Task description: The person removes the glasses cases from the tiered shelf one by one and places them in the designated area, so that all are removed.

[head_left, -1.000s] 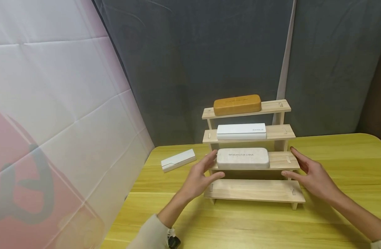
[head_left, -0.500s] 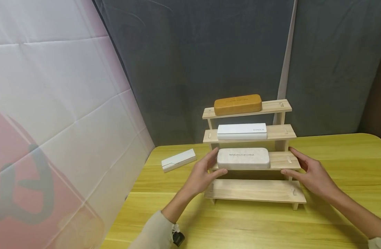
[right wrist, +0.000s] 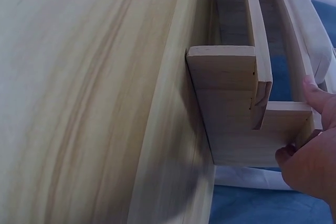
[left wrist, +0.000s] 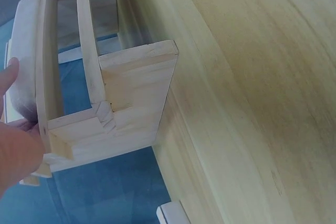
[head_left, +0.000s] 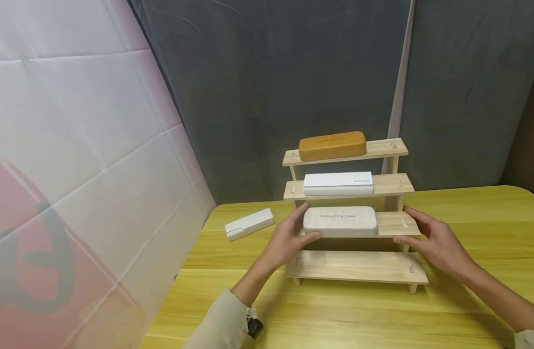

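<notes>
A stepped wooden display rack stands on the table. My left hand curls round the left end of its second tier from the bottom, the thumb crossing in front of a white glasses case. Whether that thumb touches the case I cannot tell. At the tier's other end, my right hand grips the shelf, with its thumb on the front edge and fingers behind the end. Another white glasses case lies one tier higher. On the top tier sits an orange-brown glasses case.
Left of the rack, a slim white case lies on the yellow wood-grain table. A dark grey curtain hangs behind, and a pale printed cloth borders the left side.
My left hand has shifted slightly right and up, its thumb reaching further across the case's front. My right fingertips have drawn in a little at the shelf end. The cases keep their places.
</notes>
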Tool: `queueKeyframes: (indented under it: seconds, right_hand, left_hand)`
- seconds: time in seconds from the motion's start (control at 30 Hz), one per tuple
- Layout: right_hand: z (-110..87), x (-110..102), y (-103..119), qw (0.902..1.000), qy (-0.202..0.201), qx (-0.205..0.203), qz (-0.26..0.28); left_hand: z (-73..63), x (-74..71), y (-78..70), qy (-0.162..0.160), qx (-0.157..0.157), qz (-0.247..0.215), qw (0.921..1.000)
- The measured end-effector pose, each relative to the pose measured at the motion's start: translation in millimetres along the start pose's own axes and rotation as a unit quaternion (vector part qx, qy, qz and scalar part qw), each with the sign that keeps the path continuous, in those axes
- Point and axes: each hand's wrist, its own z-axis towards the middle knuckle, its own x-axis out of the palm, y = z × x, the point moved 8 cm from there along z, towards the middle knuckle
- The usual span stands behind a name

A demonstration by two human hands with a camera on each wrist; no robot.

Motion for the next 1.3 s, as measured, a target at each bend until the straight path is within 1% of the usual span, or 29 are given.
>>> queueKeyframes:
  seconds: [0.33,0.5,0.9,1.07,1.3]
  right_hand:
    - [1.1,-0.1,-2.3,1.0000,0.002,0.007,0.005]
    - [1.0,-0.1,-3.0,1.0000,0.003,0.007,0.004]
    - [1.0,-0.2,-2.5,0.9999,0.000,0.001,0.015]
    - [0.8,-0.3,-2.0,0.9998,0.000,0.004,0.017]
    - [0.9,-0.9,-0.8,0.9999,0.000,0.004,0.012]
  left_hand:
    - [0.9,-1.7,2.0,-0.016,-0.014,0.021,0.9996]
    - [1.0,-1.6,1.6,-0.006,-0.015,0.019,0.9997]
    - [-0.5,0.6,-2.2,0.030,-0.015,0.062,0.9975]
    - [0.3,1.1,-2.1,0.029,-0.014,0.065,0.9973]
    - [0.4,0.7,-1.3,0.024,-0.014,0.059,0.9979]
